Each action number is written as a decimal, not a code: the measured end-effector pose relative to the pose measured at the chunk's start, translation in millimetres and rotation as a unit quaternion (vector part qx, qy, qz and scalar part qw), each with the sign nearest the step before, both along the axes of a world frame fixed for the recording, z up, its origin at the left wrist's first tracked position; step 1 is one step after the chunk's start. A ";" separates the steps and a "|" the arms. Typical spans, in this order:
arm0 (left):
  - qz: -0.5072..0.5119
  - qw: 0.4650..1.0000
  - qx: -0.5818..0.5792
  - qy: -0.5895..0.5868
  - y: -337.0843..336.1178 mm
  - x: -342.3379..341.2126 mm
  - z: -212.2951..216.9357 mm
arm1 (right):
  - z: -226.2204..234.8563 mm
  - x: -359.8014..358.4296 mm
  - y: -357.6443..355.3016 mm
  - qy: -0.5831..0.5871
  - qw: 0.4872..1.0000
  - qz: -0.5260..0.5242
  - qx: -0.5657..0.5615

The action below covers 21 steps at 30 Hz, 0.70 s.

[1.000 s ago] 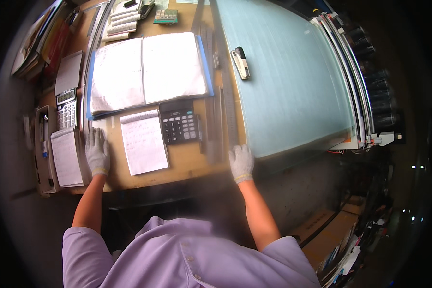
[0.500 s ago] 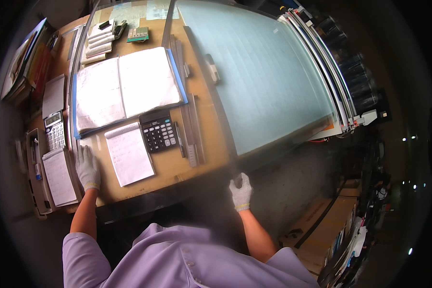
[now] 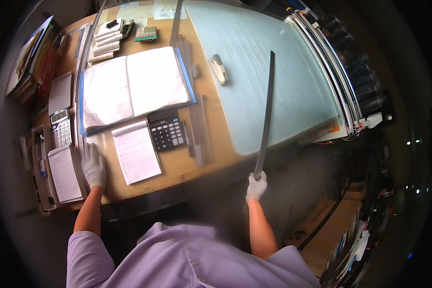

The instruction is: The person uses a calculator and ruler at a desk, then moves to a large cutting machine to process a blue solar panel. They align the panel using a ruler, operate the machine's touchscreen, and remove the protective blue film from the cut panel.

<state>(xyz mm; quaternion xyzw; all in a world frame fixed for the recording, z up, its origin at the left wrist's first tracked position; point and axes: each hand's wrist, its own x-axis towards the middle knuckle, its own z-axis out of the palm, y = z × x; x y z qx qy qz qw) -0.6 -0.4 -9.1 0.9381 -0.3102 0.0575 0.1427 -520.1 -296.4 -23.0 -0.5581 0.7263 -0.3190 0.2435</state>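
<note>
The right hand (image 3: 256,186), in a white glove, is closed around the near end of a long dark ruler (image 3: 266,115) and holds it off the near edge of the table (image 3: 211,158); the ruler runs up and away from the hand, over a big pale glass sheet (image 3: 269,77) that covers the right part of the table. The left hand (image 3: 93,164), also gloved, lies flat with its fingers spread on the wood near the table's left front corner, gripping nothing. Just right of that hand lies a notepad (image 3: 136,152), and beside the notepad a black calculator (image 3: 167,131). Left of the hand lies a second pad (image 3: 64,173), with a grey calculator (image 3: 60,126) above it. Behind them an open ledger (image 3: 134,86) lies on a blue folder. A small white tool (image 3: 219,69) rests on the glass near its left edge, well apart from the ruler. 2 more straightedges (image 3: 198,129) lie on the wood between the black calculator and the glass.
</note>
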 end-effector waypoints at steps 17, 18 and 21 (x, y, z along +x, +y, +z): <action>0.192 0.981 0.001 -0.022 -32.5 -165.8 -11.7 | -11.2 250.1 -288.4 0.141 0.918 0.349 -0.125; 0.192 0.981 0.024 -0.026 -33.7 -175.7 -8.7 | -5.8 274.9 -303.7 0.136 0.917 0.364 -0.087; 0.216 0.976 0.027 -0.016 -42.7 -173.6 -5.2 | -13.9 326.0 -343.7 0.162 0.898 0.408 -0.030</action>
